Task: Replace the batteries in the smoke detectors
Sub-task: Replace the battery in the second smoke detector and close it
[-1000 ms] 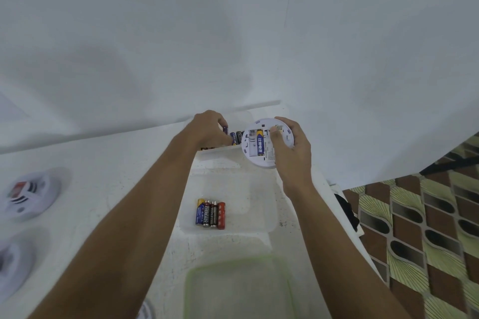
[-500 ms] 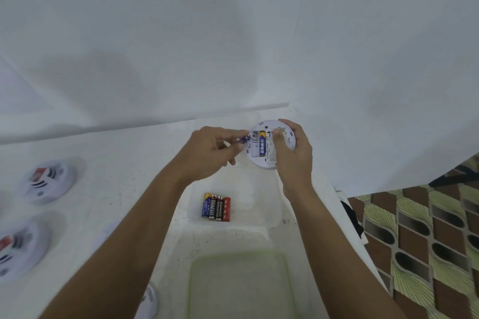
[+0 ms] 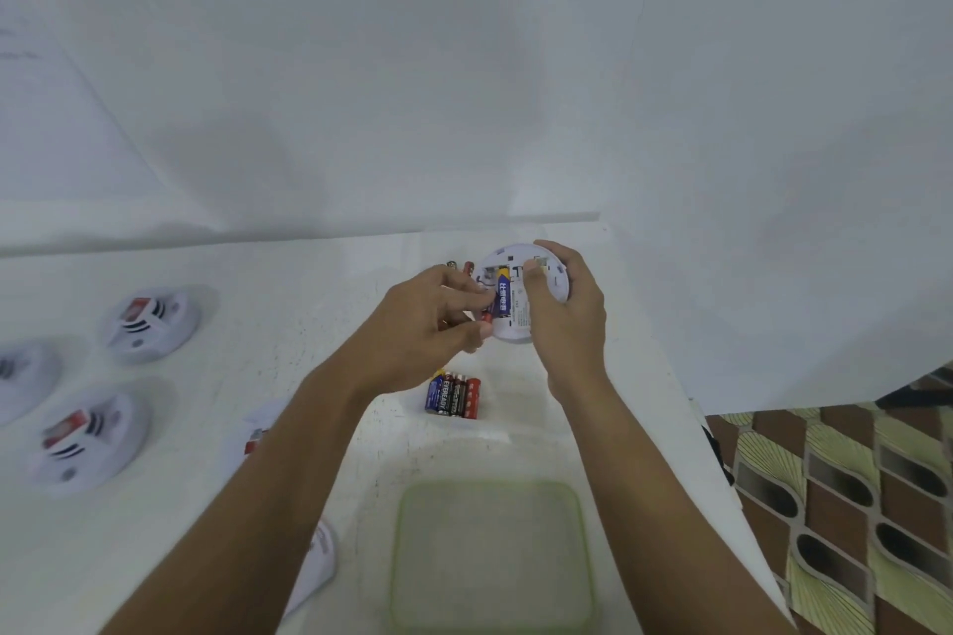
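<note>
My right hand (image 3: 567, 315) grips a round white smoke detector (image 3: 521, 320), back side up, with a blue battery (image 3: 504, 295) seated in its open compartment. My left hand (image 3: 428, 325) pinches a second battery (image 3: 486, 314) with a red end, pressed against the compartment's left side beside the blue one. Below the hands, several batteries (image 3: 454, 395) lie side by side in a clear container (image 3: 515, 407). More batteries (image 3: 460, 266) show just beyond my left fingers.
Three white smoke detectors (image 3: 152, 325) (image 3: 87, 438) (image 3: 20, 379) lie on the white table at the left, another (image 3: 258, 433) partly under my left forearm. A green-rimmed clear lid (image 3: 490, 552) sits near the front. The table's right edge drops to a patterned floor (image 3: 851, 505).
My left hand came out of the far battery box with a battery and brought it to the detector's compartment. The right hand kept holding the detector.
</note>
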The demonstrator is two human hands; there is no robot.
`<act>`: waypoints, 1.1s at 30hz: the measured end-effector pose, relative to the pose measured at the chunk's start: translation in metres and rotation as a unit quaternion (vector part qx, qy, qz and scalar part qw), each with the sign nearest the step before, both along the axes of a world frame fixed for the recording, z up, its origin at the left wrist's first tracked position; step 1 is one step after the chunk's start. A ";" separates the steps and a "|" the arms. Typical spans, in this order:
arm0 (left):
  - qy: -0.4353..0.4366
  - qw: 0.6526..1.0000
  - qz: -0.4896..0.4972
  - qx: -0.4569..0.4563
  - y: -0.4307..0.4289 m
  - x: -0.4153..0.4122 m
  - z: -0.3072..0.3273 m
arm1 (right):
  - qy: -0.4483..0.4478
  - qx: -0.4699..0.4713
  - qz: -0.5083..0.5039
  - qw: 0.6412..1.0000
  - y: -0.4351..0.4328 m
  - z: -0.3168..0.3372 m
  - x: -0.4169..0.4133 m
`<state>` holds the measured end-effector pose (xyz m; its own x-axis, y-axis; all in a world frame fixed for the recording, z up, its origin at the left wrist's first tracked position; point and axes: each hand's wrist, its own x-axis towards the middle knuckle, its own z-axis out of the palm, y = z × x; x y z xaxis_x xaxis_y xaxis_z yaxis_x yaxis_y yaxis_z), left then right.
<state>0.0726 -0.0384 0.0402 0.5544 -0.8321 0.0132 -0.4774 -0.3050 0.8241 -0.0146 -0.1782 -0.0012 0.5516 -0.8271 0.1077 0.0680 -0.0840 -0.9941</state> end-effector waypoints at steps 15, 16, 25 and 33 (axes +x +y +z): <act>0.334 0.896 0.158 -0.246 0.053 -0.014 -0.018 | -0.031 0.056 0.080 0.995 0.056 0.013 0.009; 0.340 0.891 0.164 -0.253 0.058 -0.014 -0.018 | -0.031 0.060 0.086 0.994 0.061 0.012 0.011; 0.365 0.860 0.225 -0.275 0.113 -0.012 -0.026 | -0.014 0.058 0.132 0.989 0.118 0.002 0.024; 0.205 0.938 0.214 -0.183 0.169 -0.009 -0.033 | -0.008 0.056 0.143 0.988 0.161 -0.006 0.033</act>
<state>0.0633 0.1304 0.0073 0.8571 -0.5140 -0.0332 0.0038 -0.0582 0.9983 0.0186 -0.0170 -0.0068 0.7628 -0.6457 0.0353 0.0896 0.0515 -0.9946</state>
